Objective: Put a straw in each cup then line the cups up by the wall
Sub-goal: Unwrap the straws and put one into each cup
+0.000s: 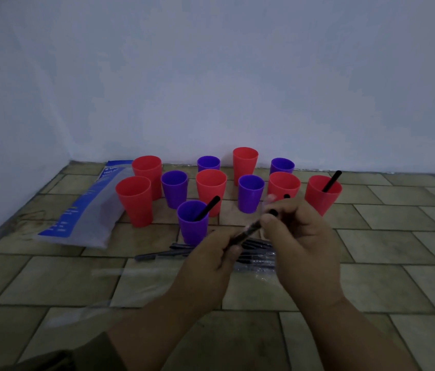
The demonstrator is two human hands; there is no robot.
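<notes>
Head view is taking in a pale wall (211, 76) meeting a tiled floor (371, 277), with open tile lying free to the right and in the foreground. A blue-and-clear plastic bag (88, 210) is lying at the left, touching the nearest red cup (135, 200). Eleven red and purple cups are standing in a loose cluster near the wall, not in a row. Two are visibly holding a black straw: the front purple cup (193, 223) and the far-right red cup (322, 194); the red cup behind the hands (283, 184) is showing a dark tip at its front, but whether a straw is sitting inside cannot be told. The left hand (208, 261) and right hand (302, 236) are meeting over a bundle of wrapped straws (254, 253) lying on the tiles in clear film, and are partly hiding it. Both hands are pinching one wrapped straw (251, 228), held aslant: left fingers are closing on its lower end, right fingertips (270, 218) are gripping its upper end, just in front of the cluster.
</notes>
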